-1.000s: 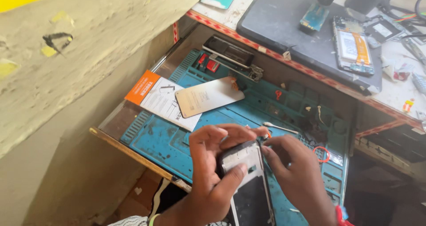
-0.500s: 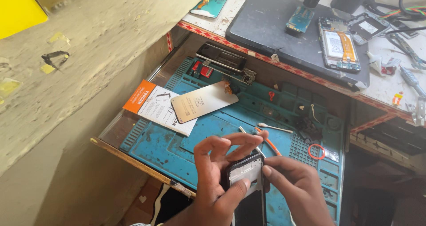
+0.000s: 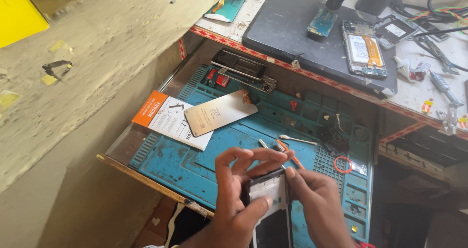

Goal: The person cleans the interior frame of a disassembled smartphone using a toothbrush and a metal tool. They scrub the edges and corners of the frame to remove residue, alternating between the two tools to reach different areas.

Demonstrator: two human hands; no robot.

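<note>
On the blue repair mat (image 3: pixel 195 165) a silver back cover (image 3: pixel 219 117) lies already off. My left hand (image 3: pixel 239 199) clamps the opened phone frame (image 3: pixel 269 204) low over the surface, my right hand (image 3: pixel 314 204) pinches its upper edge; I judge disassembly midway, with the orange-handled tool (image 3: pixel 287 155) lying idle just behind

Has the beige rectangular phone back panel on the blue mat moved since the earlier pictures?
No. The beige rectangular phone back panel lies as before, overlapping the orange-and-white leaflet on the blue mat; only the camera view shifted.
</note>
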